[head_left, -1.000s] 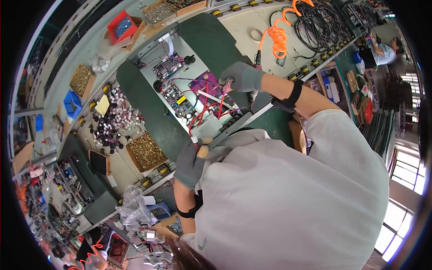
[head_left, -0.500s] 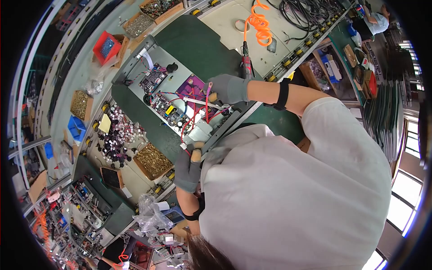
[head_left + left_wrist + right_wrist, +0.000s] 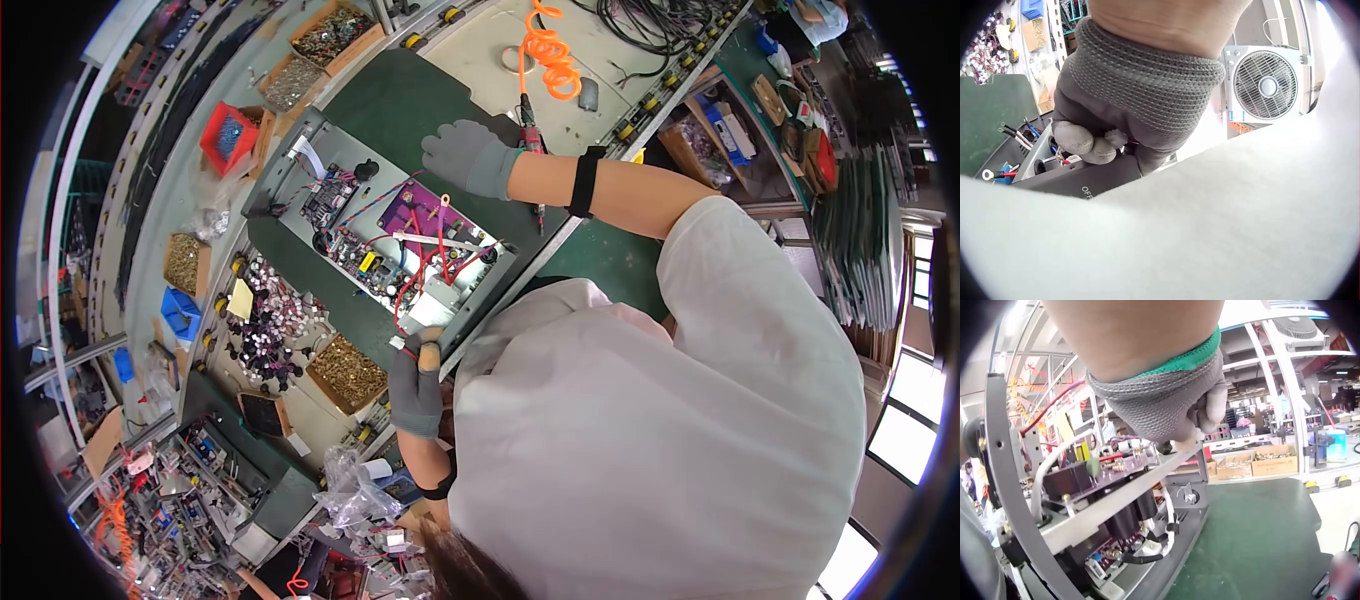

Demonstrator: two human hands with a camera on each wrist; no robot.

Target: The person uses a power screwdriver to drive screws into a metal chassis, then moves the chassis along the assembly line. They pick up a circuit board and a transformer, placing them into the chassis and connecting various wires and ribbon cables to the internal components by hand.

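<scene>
An open metal chassis (image 3: pixel 384 182) full of circuit boards lies on the green work surface, a purple board (image 3: pixel 415 205) inside it. My gloved left hand (image 3: pixel 415 392) is at the chassis's near left corner, thumb and finger pinching a white connector (image 3: pixel 397 342) on a red wire. In the left wrist view that hand (image 3: pixel 1135 119) is beside the panel (image 3: pixel 1094 181) marked OFF. My gloved right hand (image 3: pixel 472 160) hovers by the far right side of the chassis, its fingers loosely curled. A red wire with a ring terminal (image 3: pixel 445 201) stands free over the purple board.
A red power screwdriver (image 3: pixel 530 138) on an orange coiled hose (image 3: pixel 550 62) lies right of the chassis. Left of it are a heap of small wired connectors (image 3: pixel 270 318) and a box of brass-coloured fasteners (image 3: pixel 347 374). A red bin (image 3: pixel 228 138) stands farther back.
My right hand has let go of the red ring-terminal wire and moved away from it, up and over the chassis's far side. My left hand stays on the connector. The head view has shifted.
</scene>
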